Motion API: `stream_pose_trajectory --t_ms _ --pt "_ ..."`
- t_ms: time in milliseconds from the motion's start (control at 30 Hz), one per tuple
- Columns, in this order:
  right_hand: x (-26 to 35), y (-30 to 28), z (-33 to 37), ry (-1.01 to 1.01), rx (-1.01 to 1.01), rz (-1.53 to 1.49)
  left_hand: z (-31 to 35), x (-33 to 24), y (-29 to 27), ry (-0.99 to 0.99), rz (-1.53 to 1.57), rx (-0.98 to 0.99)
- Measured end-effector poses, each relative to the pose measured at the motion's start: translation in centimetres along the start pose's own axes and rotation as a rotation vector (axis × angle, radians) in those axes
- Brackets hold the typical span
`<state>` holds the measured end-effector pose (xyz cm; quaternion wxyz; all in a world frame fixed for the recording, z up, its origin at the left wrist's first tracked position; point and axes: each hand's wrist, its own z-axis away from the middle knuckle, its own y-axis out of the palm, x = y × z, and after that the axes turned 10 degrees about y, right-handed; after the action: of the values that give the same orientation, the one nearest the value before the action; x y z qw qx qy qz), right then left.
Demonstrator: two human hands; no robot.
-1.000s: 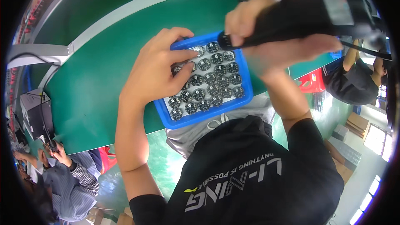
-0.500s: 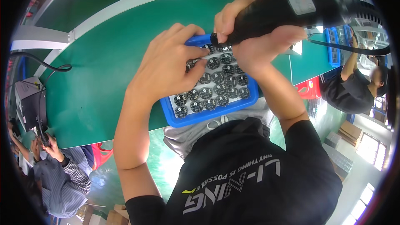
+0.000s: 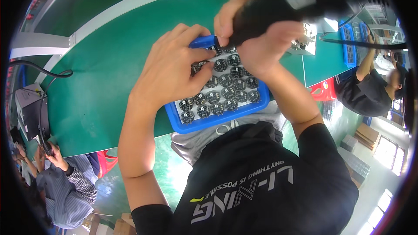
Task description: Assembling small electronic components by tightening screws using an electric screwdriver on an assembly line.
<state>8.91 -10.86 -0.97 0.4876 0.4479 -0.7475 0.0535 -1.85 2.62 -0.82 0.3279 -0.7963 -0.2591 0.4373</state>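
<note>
A blue tray (image 3: 220, 124) on the green table holds several small round black circuit boards (image 3: 228, 92), set in rows on a white liner. My left hand (image 3: 176, 63) is over the tray's left side. Its bent thumb and fingers close around one round board that shows partly between them; the far fingers rest by the tray's far rim. My right hand (image 3: 254, 41) grips a bulky black corded hand tool (image 3: 265, 11), slightly blurred. The tool's narrow end points down at the far part of the tray, close to my left fingertips. The hand and tool hide the tray's far right corner.
A black cable (image 3: 365, 43) trails right from near the tool. A grey box-shaped unit (image 3: 32, 109) stands at the far left. Co-workers sit on both sides, one in black (image 3: 374, 87) at right. Another blue tray (image 3: 347, 45) lies at the table's right.
The black tool and my right hand have shifted slightly left and nearer the tray. My left hand stays nearly in place at the boards.
</note>
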Motion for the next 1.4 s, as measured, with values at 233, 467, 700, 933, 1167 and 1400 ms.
stream_pose_trajectory --t_ms 233,467,700,933,1167,1400 --pt "1.9 1.2 -0.6 0.318 -0.109 0.110 0.3 0.1 0.7 -0.014 -0.013 -0.044" --pt "2.4 0.8 -1.0 0.351 -0.090 0.169 -0.1 -0.3 0.8 -0.012 -0.043 -0.037" --pt "7.7 0.2 -2.4 0.132 -0.243 0.193 -0.3 -0.2 0.6 0.011 -0.028 -0.065" --pt "15.0 -5.8 -1.3 0.044 -0.558 0.444 -1.0 -1.0 0.1 0.010 -0.035 0.043" --pt "13.3 -7.4 -0.7 0.007 -0.559 0.371 -1.0 -1.2 -0.1 0.022 -0.004 0.058" --pt "13.5 -7.6 -0.9 0.177 -0.538 0.376 -0.5 -0.4 0.2 -0.070 0.171 -0.101"
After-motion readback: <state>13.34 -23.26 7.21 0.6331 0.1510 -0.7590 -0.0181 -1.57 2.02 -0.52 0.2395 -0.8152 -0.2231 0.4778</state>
